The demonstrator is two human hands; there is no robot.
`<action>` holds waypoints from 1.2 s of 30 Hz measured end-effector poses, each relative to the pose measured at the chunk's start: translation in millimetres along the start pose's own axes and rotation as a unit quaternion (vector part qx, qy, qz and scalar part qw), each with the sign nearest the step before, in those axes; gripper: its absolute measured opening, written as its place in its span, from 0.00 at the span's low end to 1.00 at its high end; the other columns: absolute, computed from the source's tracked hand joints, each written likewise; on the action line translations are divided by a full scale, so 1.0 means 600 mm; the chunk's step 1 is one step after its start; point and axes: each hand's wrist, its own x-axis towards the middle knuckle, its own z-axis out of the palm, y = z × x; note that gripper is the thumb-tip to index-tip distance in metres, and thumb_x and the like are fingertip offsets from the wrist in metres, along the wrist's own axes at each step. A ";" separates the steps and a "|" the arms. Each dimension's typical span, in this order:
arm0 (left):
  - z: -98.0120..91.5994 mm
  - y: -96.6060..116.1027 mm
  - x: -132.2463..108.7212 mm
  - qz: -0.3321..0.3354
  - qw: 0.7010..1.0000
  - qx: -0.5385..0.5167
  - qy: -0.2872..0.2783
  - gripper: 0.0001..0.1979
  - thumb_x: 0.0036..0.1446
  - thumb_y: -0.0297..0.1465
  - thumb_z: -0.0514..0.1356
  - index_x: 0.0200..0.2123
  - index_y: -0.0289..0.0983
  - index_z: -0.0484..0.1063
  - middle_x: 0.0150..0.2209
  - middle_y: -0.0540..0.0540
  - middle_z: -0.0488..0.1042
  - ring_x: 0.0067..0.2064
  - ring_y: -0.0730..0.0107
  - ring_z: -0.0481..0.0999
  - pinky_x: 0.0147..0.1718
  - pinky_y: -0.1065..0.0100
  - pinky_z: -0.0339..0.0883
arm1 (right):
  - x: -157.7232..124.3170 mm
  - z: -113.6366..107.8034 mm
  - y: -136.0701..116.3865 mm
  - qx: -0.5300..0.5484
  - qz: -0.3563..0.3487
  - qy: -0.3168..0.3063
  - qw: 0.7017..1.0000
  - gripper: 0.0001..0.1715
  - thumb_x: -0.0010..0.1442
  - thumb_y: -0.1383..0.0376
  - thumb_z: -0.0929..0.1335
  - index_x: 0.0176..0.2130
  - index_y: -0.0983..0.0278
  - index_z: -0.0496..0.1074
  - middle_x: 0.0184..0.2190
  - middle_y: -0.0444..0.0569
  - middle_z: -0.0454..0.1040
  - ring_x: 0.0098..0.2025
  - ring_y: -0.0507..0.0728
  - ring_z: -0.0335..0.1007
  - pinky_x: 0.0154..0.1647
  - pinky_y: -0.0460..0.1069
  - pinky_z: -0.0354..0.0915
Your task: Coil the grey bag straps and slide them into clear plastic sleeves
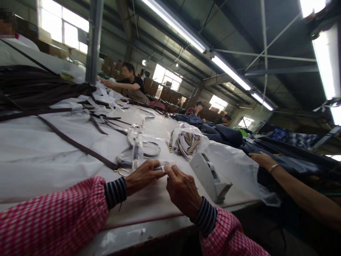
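My left hand [142, 176] is closed on a short dark strap end [157, 168] above the front of the table. My right hand [183, 188] meets it fingertip to fingertip, pinching a small white strip [163, 169] against the strap; whether it is tape or paper I cannot tell. Just behind my left hand are a coiled strap in clear plastic [137, 153] and the gold clasp [123, 172] of a long brown strap [77, 144]. To the right of my right hand stands a grey tape dispenser [206, 174].
A plastic bag of coiled beige straps [188, 142] lies behind the dispenser. Brown straps [34, 85] are heaped at the left by a metal post [93, 42]. A co-worker's hand [262, 160] rests by dark blue cloth [290, 163] at right. Other people work farther back.
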 end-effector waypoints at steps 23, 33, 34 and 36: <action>0.003 0.004 -0.007 0.051 0.996 0.065 -0.025 0.15 0.66 0.44 0.52 0.35 0.39 0.68 0.35 0.49 0.69 0.38 0.61 0.67 0.38 0.63 0.63 | -0.059 0.017 0.022 0.287 0.097 0.013 0.953 0.39 0.62 0.70 0.65 0.69 0.59 0.58 0.27 0.40 0.75 0.25 0.51 0.68 0.33 0.45 0.64; 0.045 -0.082 -0.025 0.241 0.901 0.359 -0.039 0.08 0.63 0.30 0.54 0.40 0.44 0.74 0.40 0.46 0.74 0.43 0.55 0.68 0.49 0.54 0.60 | -0.171 -0.137 0.283 0.256 0.419 0.103 0.865 0.18 0.56 0.57 0.69 0.39 0.66 0.80 0.33 0.52 0.76 0.30 0.54 0.67 0.21 0.44 0.58; 0.048 -0.090 -0.024 0.245 0.895 0.370 -0.039 0.08 0.62 0.29 0.55 0.41 0.44 0.74 0.40 0.46 0.74 0.43 0.55 0.68 0.49 0.54 0.60 | -0.180 -0.140 0.298 0.264 0.431 0.085 0.859 0.17 0.54 0.56 0.70 0.36 0.67 0.80 0.31 0.51 0.75 0.30 0.54 0.66 0.19 0.44 0.56; 0.050 -0.099 -0.024 0.248 0.891 0.378 -0.028 0.09 0.63 0.28 0.55 0.42 0.44 0.74 0.41 0.45 0.74 0.44 0.54 0.68 0.49 0.54 0.60 | -0.190 -0.136 0.312 0.294 0.450 0.043 0.842 0.18 0.52 0.54 0.71 0.32 0.67 0.80 0.28 0.50 0.73 0.29 0.54 0.66 0.18 0.43 0.55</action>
